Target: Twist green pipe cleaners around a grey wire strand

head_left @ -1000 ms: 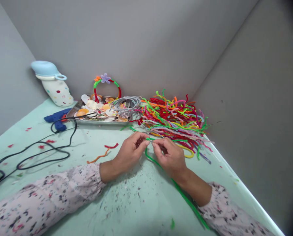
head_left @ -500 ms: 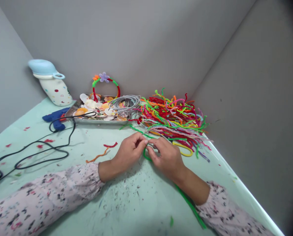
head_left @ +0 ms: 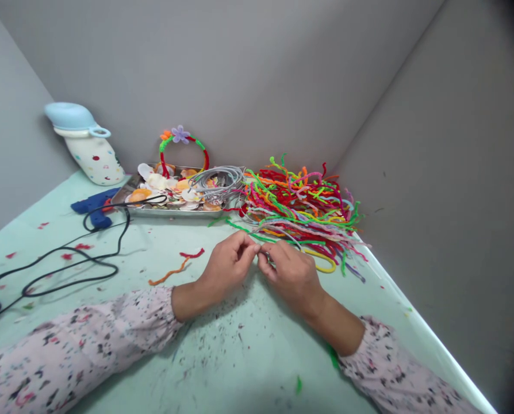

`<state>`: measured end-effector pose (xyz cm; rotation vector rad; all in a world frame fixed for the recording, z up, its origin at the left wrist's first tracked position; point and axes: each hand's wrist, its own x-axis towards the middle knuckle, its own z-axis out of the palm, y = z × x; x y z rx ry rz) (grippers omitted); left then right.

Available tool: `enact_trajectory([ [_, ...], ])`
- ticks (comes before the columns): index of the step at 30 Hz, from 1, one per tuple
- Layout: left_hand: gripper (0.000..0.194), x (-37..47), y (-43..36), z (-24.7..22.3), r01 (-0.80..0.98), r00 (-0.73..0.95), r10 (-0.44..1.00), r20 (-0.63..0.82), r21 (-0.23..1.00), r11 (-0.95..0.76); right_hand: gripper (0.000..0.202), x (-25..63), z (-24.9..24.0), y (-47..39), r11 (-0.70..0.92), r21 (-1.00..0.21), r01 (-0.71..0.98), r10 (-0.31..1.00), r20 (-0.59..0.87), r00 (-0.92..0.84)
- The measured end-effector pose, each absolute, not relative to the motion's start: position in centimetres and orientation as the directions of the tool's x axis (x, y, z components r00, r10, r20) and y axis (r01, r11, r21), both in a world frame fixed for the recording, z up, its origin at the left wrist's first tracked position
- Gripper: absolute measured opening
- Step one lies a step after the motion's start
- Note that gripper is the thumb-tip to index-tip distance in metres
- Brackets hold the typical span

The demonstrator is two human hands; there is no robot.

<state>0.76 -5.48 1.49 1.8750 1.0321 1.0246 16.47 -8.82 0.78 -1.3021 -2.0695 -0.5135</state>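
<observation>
Both hands meet fingertip to fingertip in front of the pile of pipe cleaners. My left hand (head_left: pixel 229 261) is closed in a pinch, and a bit of thin grey wire (head_left: pixel 264 253) shows at its fingertips. My right hand (head_left: pixel 294 273) is also pinched, thumb against curled index finger. From beneath the right forearm a short length of green pipe cleaner (head_left: pixel 332 356) sticks out; the rest is hidden by the hand and arm. A thin grey arc (head_left: pixel 286 229) curves just behind the right knuckles.
Multicoloured pipe cleaners (head_left: pixel 300 201) lie heaped behind my hands. A metal tray (head_left: pixel 175 213) holds shells, coiled grey wire (head_left: pixel 218 179) and a flower-trimmed hoop (head_left: pixel 206 158). Left are a blue glue gun (head_left: pixel 94 204), its black cord (head_left: pixel 106 264), a bottle (head_left: pixel 94 155) and orange-red scraps (head_left: pixel 171 273).
The green loop under my fingertips has gone from sight. The green tail below my right forearm has drawn up and shows less. Both hands stay in about the same place.
</observation>
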Motion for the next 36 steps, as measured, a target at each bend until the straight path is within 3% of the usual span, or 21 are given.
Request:
enact_trajectory([
  [2,0.017,0.7,-5.4,1.4,0.272,0.357,0.891,0.279,0.882,-0.385,0.013,16.5,0.6,-8.8,0.441,-0.076,0.894,0.687,0.67,-0.283],
  [8,0.019,0.5,-4.9,0.7,0.229,0.385,0.892,0.238,0.911,-0.342,0.019,16.1,0.5,-9.0,0.363,-0.535,0.763,0.895,0.427,-0.126],
  [11,0.021,0.6,-4.7,0.5,0.191,0.398,0.893,0.212,0.932,-0.307,0.022,16.0,0.7,-9.0,0.318,-0.658,0.682,0.929,0.359,-0.087],
  [14,0.02,0.7,-4.4,0.3,0.124,0.381,0.908,0.173,0.964,-0.236,0.019,16.0,0.7,-9.0,0.302,-0.681,0.667,0.93,0.365,-0.048],
  [22,0.018,0.8,-4.1,0.1,0.043,0.342,0.936,0.088,0.993,-0.108,0.009,16.1,0.9,-9.2,0.287,-0.592,0.753,0.914,0.404,-0.03],
  [36,0.011,0.7,-4.6,0.9,0.016,0.335,0.939,0.077,0.996,-0.088,0.01,16.0,1.9,-9.2,0.257,-0.69,0.676,0.945,0.324,-0.029],
])
